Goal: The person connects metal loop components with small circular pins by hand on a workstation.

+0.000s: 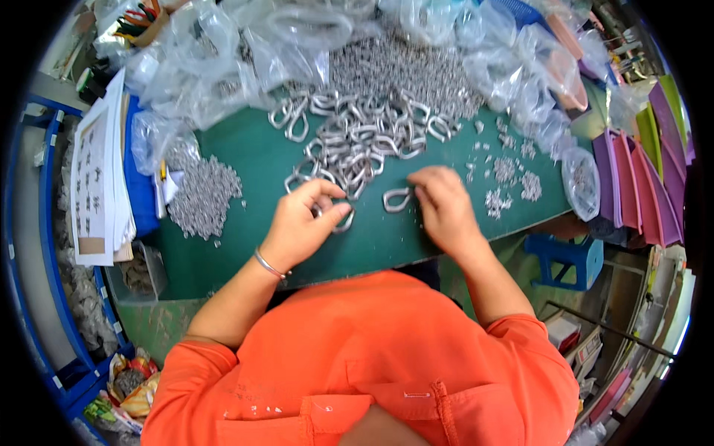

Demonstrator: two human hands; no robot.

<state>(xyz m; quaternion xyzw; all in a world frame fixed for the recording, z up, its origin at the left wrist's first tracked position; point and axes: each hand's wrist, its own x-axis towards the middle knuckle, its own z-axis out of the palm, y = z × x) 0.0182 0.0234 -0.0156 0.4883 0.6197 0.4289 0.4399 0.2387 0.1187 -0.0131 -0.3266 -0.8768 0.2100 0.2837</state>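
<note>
My left hand (303,223) is closed around a silvery metal loop (346,220), part of which shows beyond the fingertips. My right hand (446,208) has its fingers curled and drawn toward the thumb; whatever they hold, if anything, is hidden. Just left of those fingers, a single teardrop-shaped metal loop (396,199) lies flat on the green tabletop (260,260). Beyond both hands spreads a heap of similar metal loops (364,134), its near tip reaching close to my left fingers.
Small metal pieces form a pile (204,197) at left and a larger one (405,67) at the back. Little clusters (506,171) lie right of my right hand. Clear plastic bags (201,59) crowd the far edge. A blue stool (565,260) stands at right.
</note>
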